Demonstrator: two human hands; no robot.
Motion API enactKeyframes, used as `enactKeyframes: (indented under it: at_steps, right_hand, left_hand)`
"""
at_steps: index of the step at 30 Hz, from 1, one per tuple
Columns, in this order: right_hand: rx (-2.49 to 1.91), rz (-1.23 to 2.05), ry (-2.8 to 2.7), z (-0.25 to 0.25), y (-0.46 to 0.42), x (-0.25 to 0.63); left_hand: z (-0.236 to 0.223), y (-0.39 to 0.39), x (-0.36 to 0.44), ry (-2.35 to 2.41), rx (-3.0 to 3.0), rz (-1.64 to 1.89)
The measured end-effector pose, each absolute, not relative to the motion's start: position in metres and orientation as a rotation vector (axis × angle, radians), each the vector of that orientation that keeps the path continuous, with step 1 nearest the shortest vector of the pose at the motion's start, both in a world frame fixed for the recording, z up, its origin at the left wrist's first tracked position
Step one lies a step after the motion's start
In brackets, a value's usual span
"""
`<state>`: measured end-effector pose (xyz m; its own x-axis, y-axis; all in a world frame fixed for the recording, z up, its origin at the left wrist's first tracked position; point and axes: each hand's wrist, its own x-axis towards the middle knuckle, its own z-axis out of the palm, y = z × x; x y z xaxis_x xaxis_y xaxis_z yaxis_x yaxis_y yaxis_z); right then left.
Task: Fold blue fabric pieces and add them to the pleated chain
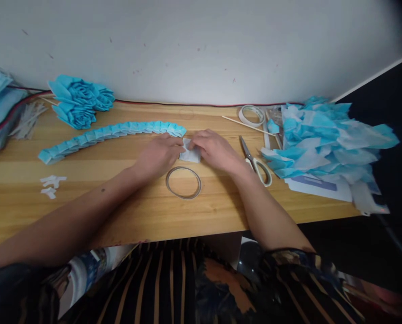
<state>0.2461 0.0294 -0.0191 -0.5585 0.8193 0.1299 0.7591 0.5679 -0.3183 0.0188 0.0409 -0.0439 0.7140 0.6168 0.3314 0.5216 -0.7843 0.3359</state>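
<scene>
A small pale folded piece of non-woven fabric [190, 155] lies on the wooden table between my hands. My left hand [157, 155] grips its left edge with bent fingers. From the other side, my right hand [216, 149] has its fingers closed at the upper right of the same piece; the fingertips are partly hidden. Just beyond my left hand curves a long row of overlapping folded light-blue pieces [119, 130]. A thin grey-brown ring [183, 197], perhaps a narrow tape roll, lies in front of the piece. Scissors with white handles [264, 173] rest right of my right hand.
Blue fabric flowers [81, 96] lie at the back left, near plastic-wrapped blue sheets [0, 101]. White scraps [50, 182] sit at left. At right are a tape roll [243, 118], a thin stick [232, 120] and a heap of blue-white fabric pieces [325, 141]. A wall [201, 54] stands behind.
</scene>
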Motion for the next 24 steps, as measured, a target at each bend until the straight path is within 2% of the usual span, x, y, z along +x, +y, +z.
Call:
enactKeyframes:
  at_steps: [6,12,16,21,24]
  right_hand:
    - [-1.511,0.301,-2.467,-0.007,0.031,0.276]
    - [-1.207,0.571,-2.497,-0.001,0.021,0.255]
    - [-1.23,0.664,-2.584,-0.001,0.019,0.254]
    - [-1.506,0.502,-2.52,0.002,0.024,0.274]
    - [-1.463,0.418,-2.391,-0.001,0.026,0.271]
  left_hand:
    - [-0.045,0.044,0.016,0.893,2.709,0.63]
    - [-0.041,0.041,0.017,0.918,2.552,0.641]
    - [-0.042,0.042,0.016,0.903,2.526,0.657]
    - [-0.047,0.044,0.016,0.88,2.655,0.683]
    - [-0.047,0.043,0.015,0.872,2.713,0.643]
